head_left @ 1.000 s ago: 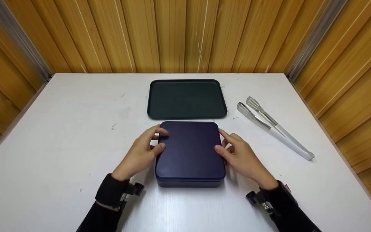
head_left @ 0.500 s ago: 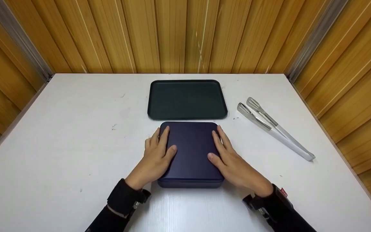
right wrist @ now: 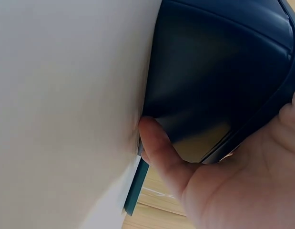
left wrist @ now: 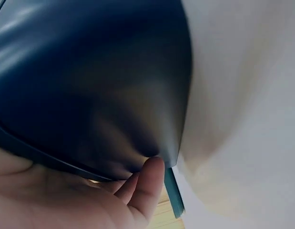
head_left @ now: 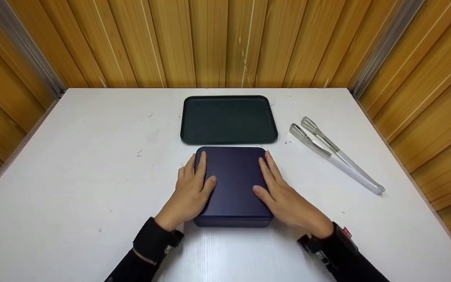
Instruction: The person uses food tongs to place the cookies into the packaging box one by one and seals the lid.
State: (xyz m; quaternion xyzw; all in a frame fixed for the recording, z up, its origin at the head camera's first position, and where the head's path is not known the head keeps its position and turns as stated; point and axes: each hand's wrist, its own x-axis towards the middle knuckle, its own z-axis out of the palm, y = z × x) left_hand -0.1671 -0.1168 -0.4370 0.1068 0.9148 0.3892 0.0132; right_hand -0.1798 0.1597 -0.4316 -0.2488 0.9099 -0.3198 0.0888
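A dark blue box [head_left: 233, 184] with rounded corners and a fitted lid stands on the white table. My left hand [head_left: 188, 196] rests along its left edge, with thumb and index finger lying straight on the lid. On the opposite edge lies my right hand [head_left: 286, 199], its thumb on the lid and its fingers stretched forward. In the left wrist view, fingertips [left wrist: 149, 176] touch the glossy box side [left wrist: 114, 95] low down. The right wrist view likewise has a fingertip [right wrist: 149, 129] against the box side [right wrist: 199, 71], close to the tabletop. The box's inside is hidden.
A dark green tray [head_left: 229, 119] lies just behind the box. To the right are metal tongs [head_left: 337, 156] with spread arms and slotted ends. Wood-look panels [head_left: 210, 43] wall the white table [head_left: 73, 176] at the back and both sides.
Both hands have moved from pinching the box's sides with bent fingers to lying over its edges with straighter fingers. The box, tray and tongs stay in place.
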